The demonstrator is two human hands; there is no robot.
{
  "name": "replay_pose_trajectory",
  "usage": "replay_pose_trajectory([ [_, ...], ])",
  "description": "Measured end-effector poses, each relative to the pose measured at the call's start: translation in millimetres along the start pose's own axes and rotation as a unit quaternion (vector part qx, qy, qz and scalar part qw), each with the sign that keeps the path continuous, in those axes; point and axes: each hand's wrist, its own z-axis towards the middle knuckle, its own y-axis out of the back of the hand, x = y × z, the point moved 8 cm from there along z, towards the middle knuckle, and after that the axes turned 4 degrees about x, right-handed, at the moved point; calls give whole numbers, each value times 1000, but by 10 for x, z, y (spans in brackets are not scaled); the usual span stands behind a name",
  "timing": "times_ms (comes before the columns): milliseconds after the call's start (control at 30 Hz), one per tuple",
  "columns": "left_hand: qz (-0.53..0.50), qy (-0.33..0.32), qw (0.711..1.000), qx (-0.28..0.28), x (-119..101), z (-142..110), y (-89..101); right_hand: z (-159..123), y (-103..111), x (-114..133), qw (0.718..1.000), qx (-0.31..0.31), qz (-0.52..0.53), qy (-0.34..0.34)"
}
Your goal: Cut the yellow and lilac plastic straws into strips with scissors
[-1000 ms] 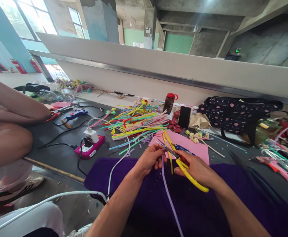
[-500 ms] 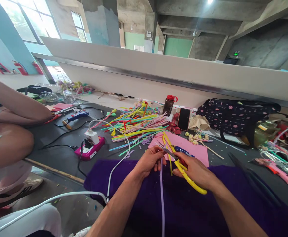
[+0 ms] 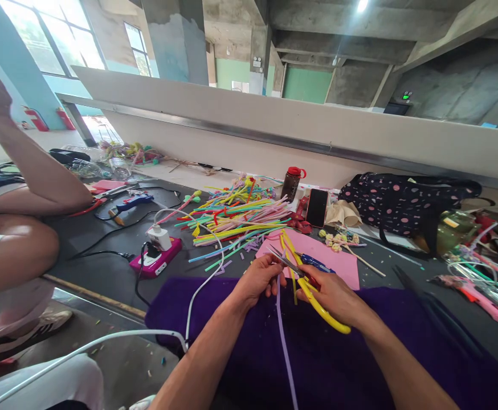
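Note:
My left hand (image 3: 257,280) pinches the top of a long lilac pipe cleaner (image 3: 284,347) that hangs down over the purple cloth (image 3: 240,341) on my lap. My right hand (image 3: 333,295) grips yellow-handled scissors (image 3: 313,296), whose blades point left and meet the pipe cleaner at my left fingertips. A few yellow pipe cleaners (image 3: 289,250) stick up between my hands. Behind them lies a pink sheet (image 3: 330,259) with a blue-handled tool (image 3: 317,262) on it.
A heap of coloured pipe cleaners (image 3: 236,219) covers the dark mat. Nearby are a pink power strip (image 3: 155,256) with a white charger, a dark bottle (image 3: 292,182), a phone (image 3: 317,208) and a dotted black bag (image 3: 407,202). Another person's arm (image 3: 39,176) and knee are at left.
The hanging lilac pipe cleaner has swung slightly; my hands stay together. The person at left has raised a forearm upward. The view has shifted a little.

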Motion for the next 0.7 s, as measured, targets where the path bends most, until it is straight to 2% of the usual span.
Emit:
replay_pose_trajectory([
  [267,-13,-2,999,-40,45,9,150,277,-72,75,998,42,41,37],
  [400,7,7,998,-61,94,11,239,467,-56,111,999,17,-7,45],
  [500,32,18,997,-62,145,29,261,560,-84,104,998,22,-36,44],
  [700,90,31,993,-70,207,58,270,579,-131,38,997,24,-70,28],
])
